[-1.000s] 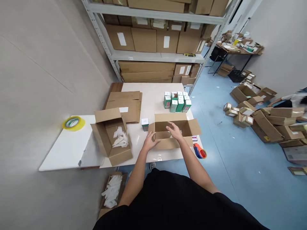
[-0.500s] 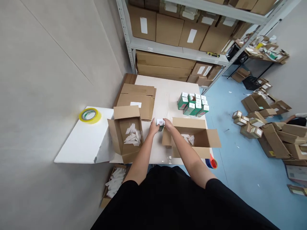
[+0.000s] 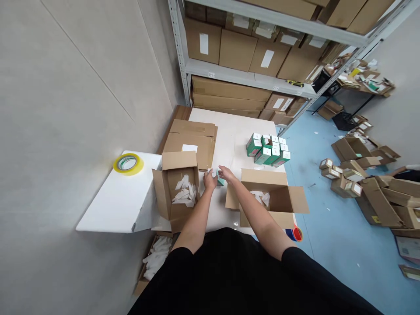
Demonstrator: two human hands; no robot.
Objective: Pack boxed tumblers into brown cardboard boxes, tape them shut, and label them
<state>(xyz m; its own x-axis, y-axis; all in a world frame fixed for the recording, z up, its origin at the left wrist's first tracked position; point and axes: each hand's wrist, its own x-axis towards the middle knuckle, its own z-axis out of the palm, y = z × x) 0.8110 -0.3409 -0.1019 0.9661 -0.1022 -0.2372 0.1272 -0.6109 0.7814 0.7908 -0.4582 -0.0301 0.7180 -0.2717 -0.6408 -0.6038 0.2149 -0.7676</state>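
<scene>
Between my hands is a small green and white box [image 3: 221, 180], partly hidden by fingers. My left hand [image 3: 210, 180] wraps round its left side. The fingers of my right hand [image 3: 227, 173] are stretched out and apart beside its right side; whether they touch it I cannot tell. An open cardboard box [image 3: 170, 179] with crumpled white paper [image 3: 185, 191] stands left of my hands. Another open cardboard box [image 3: 262, 176], also with white paper inside, stands at the right under my right forearm. Several green and white small boxes [image 3: 268, 151] are grouped beyond it.
Flattened cardboard [image 3: 193, 139] lies at the table's back left. A yellow tape roll [image 3: 128, 164] rests on a white block [image 3: 111, 203]. Loaded shelving [image 3: 229, 72] borders the table's far side. More tape rolls [image 3: 294, 234] are at the right edge; cartons [image 3: 374, 197] crowd the floor.
My right hand has loosened from the small box, its fingers now spread. The box has turned or tilted, showing more green, while my left hand stays on it. The view has shifted slightly.
</scene>
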